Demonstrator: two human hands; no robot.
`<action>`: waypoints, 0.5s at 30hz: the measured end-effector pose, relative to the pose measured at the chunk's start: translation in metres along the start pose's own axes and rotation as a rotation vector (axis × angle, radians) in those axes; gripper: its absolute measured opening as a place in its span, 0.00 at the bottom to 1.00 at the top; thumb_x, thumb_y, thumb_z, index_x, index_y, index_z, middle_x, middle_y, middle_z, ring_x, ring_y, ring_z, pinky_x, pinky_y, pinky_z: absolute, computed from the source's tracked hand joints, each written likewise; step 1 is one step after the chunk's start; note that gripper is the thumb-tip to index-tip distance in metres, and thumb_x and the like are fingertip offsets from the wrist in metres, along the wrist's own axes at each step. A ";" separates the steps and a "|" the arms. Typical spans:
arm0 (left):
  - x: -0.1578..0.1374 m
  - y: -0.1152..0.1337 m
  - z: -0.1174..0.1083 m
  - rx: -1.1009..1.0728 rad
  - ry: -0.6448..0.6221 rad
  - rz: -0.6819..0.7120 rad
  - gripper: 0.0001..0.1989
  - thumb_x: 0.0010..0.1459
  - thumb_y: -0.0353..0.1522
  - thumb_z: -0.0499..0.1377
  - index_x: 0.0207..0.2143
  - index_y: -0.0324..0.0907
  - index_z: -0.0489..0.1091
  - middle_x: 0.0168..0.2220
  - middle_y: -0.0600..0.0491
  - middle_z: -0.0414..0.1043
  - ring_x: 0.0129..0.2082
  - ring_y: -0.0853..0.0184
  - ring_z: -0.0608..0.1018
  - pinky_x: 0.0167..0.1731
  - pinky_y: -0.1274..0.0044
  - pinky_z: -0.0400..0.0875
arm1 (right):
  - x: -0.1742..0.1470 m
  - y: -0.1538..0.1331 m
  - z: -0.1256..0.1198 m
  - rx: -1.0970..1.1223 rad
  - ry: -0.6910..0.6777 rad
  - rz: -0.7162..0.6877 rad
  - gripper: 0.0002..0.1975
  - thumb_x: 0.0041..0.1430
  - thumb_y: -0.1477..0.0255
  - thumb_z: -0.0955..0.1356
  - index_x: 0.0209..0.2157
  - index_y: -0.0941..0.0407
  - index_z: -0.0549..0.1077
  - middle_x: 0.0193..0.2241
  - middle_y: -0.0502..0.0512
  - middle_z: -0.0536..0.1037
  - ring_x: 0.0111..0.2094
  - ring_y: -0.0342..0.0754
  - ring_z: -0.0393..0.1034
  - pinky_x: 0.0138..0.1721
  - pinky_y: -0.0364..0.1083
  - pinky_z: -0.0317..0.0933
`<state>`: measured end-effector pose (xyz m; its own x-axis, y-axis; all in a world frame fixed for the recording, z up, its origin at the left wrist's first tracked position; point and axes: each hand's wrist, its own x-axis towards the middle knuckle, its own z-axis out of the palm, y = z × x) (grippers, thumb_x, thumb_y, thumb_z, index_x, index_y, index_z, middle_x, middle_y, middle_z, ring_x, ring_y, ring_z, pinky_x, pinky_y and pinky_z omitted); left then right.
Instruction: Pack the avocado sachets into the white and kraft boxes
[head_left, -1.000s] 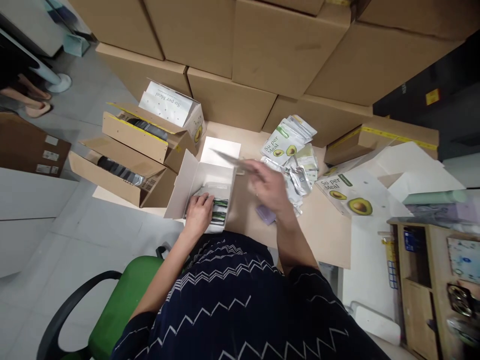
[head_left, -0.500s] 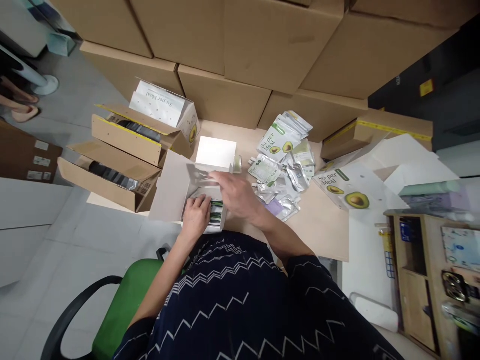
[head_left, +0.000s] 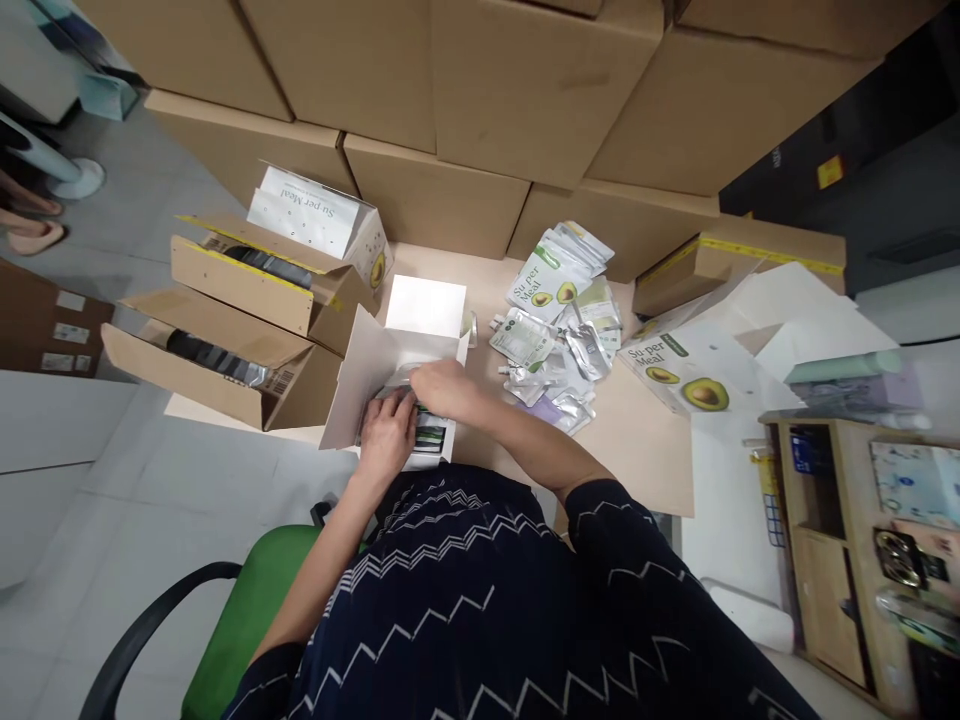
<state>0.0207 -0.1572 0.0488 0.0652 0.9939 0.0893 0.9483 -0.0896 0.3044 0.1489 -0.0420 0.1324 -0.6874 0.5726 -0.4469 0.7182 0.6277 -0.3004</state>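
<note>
An open white box (head_left: 349, 385) stands at the table's near edge with its flap raised on the left. Dark and green-edged pouches (head_left: 429, 438) stand packed in its near part. My left hand (head_left: 388, 432) reaches over the box's left side, fingers curled on the pouches inside. Inside the far part of the box, my right hand (head_left: 444, 388) is closed on a silvery pouch (head_left: 409, 368), mostly hidden by the fingers and walls. To the right of the box lies a loose pile of silver and green-white pouches (head_left: 551, 345), some printed with avocados.
Two open brown cartons (head_left: 217, 375) with dark packs sit at the left. A printed white box (head_left: 304, 215) stands behind them, and another (head_left: 675, 375) lies opened at the right. Stacked cartons (head_left: 442, 195) wall off the back. A green chair (head_left: 255, 590) is beside me.
My right hand has moved down and slightly left, into the box. The left hand stays on the pouches. The box flap has swung more upright, and the view has shifted a little.
</note>
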 end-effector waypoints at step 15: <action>0.003 0.005 0.000 0.043 -0.034 -0.023 0.20 0.69 0.35 0.48 0.57 0.39 0.70 0.57 0.40 0.73 0.47 0.52 0.75 0.50 0.60 0.71 | -0.008 0.029 -0.008 0.365 0.031 -0.257 0.12 0.66 0.74 0.64 0.44 0.58 0.80 0.42 0.60 0.83 0.44 0.49 0.78 0.45 0.47 0.69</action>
<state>0.0254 -0.1544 0.0501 0.0536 0.9973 0.0503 0.9620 -0.0651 0.2650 0.1745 -0.0238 0.1341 -0.8477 0.4409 -0.2950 0.5106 0.5277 -0.6788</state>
